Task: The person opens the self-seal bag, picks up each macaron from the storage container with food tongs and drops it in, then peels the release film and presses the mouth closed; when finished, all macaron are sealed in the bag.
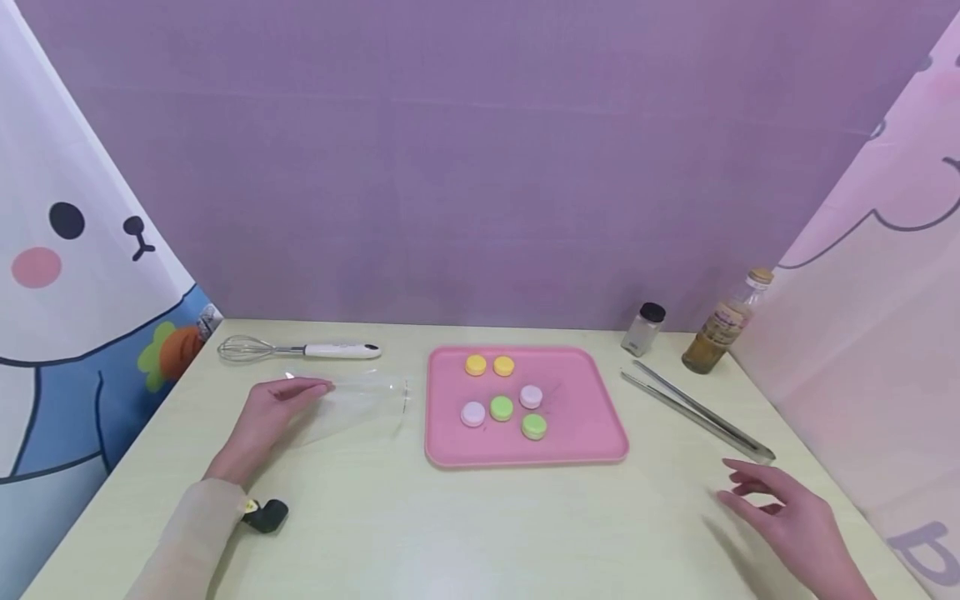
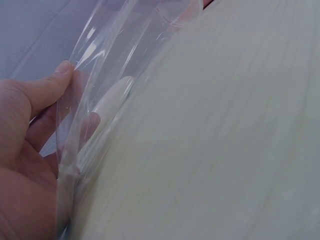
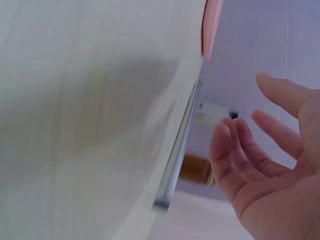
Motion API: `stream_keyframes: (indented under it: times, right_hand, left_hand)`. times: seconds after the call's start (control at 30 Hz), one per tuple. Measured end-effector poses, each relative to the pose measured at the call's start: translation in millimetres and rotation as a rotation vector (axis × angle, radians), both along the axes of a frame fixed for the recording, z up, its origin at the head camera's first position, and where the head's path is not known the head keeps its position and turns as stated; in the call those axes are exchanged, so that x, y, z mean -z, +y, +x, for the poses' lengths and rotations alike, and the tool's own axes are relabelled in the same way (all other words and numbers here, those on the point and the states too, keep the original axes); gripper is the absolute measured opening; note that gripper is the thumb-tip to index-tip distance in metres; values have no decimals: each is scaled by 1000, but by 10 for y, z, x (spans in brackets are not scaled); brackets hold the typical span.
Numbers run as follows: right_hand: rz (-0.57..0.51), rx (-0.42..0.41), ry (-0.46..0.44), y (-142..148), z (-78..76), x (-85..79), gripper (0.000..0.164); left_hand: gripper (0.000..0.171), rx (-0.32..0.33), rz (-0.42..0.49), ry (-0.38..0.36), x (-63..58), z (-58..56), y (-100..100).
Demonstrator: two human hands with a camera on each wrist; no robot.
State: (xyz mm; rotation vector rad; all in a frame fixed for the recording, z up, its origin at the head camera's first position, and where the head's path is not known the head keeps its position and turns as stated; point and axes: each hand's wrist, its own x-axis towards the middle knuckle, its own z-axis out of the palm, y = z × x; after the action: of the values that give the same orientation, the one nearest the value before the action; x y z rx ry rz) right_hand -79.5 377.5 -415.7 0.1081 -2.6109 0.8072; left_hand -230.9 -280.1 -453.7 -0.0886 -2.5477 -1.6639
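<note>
My left hand [image 1: 279, 410] pinches the edge of a clear plastic bag [image 1: 367, 406] between thumb and fingers, over the left of the table. In the left wrist view the thumb lies on the near side of the creased film [image 2: 112, 55], with fingers showing through it. My right hand [image 1: 787, 512] hovers at the right, its fingers loosely bent and holding nothing. Just beyond its fingertips lie metal tongs [image 1: 701, 414]. Between the hands is a pink tray [image 1: 585, 442] bearing several macarons: yellow [image 1: 476, 365], green [image 1: 534, 427] and pale lilac [image 1: 472, 414].
Behind the bag lies a whisk [image 1: 330, 351] with a white handle. At the back right stand a small black-capped jar [image 1: 643, 330] and a corked bottle [image 1: 723, 329] of brown liquid. A purple curtain [image 1: 480, 183] hangs along the table's back edge.
</note>
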Motion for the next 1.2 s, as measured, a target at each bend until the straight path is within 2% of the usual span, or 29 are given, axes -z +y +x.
stream_keyframes:
  times: [0.3,0.53,0.77,0.93,1.2]
  right_hand:
    - [-116,51,-133,562,20,72,38]
    - [-94,85,-204,941,-18,106,42]
    - [-125,71,-307,1129,-93,148,41]
    - [-108,55,-311,1180,-190,176,38]
    - [-73,2,-267,1222,-422,235,39]
  left_hand:
    - [44,5,-1,-5,-10,4,-3]
    - [43,5,-13,-8,-12,15,-7]
    - [40,12,-22,12,-31,31,-4]
    - [38,16,-22,21,-20,23,-3]
    - [40,15,-13,20,-16,12,-4]
